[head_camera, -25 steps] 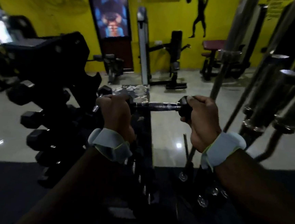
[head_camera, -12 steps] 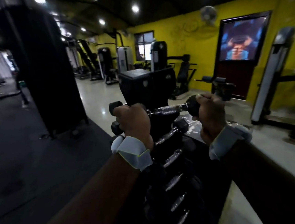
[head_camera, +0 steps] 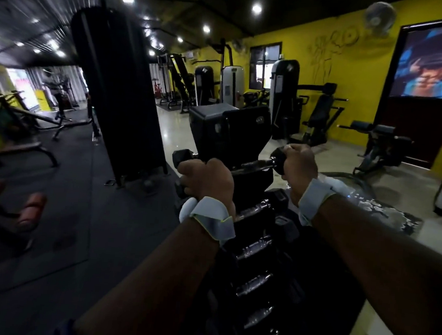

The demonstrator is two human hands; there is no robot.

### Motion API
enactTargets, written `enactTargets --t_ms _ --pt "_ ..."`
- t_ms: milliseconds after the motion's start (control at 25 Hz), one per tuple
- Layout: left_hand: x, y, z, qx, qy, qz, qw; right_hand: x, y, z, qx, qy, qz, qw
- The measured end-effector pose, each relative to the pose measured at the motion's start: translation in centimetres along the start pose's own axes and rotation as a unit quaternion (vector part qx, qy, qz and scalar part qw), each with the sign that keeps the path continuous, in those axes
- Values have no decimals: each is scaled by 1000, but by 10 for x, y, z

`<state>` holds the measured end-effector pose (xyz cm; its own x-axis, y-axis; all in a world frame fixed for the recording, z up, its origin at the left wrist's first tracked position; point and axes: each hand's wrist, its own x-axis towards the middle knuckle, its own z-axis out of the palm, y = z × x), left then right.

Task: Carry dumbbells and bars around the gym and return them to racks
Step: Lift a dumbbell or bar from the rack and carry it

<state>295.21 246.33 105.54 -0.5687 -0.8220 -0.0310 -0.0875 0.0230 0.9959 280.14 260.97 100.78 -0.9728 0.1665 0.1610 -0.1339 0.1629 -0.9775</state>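
Observation:
I hold a small black dumbbell [head_camera: 257, 164] with a knurled steel handle level in front of me, above the dumbbell rack [head_camera: 257, 253]. My left hand [head_camera: 208, 179] is wrapped around the handle near its left head [head_camera: 182, 157]. My right hand [head_camera: 299, 166] grips the right head. Both wrists wear pale wrist straps. The rack below slopes toward me and carries several dumbbells with steel handles in a column.
A tall black weight-stack column [head_camera: 116, 99] stands to the left on dark rubber flooring. A black padded machine [head_camera: 231, 133] sits just behind the rack. Benches and machines line the yellow wall at the right, by a door with a poster [head_camera: 435, 60].
The view has swung left, away from the upright bars and toward the gym's long hall. Both hands keep the same hold on the dumbbell over the rack.

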Motion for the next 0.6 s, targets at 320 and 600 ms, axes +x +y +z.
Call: enactTargets --t_ms 320,600 --pt "36 -35 7 -24 -56 170 984 -22 -11 17 -2 -21 -27 999" --pt "42 -61 -5 -6 -82 320 944 -22 -5 18 -21 -10 -44 999"
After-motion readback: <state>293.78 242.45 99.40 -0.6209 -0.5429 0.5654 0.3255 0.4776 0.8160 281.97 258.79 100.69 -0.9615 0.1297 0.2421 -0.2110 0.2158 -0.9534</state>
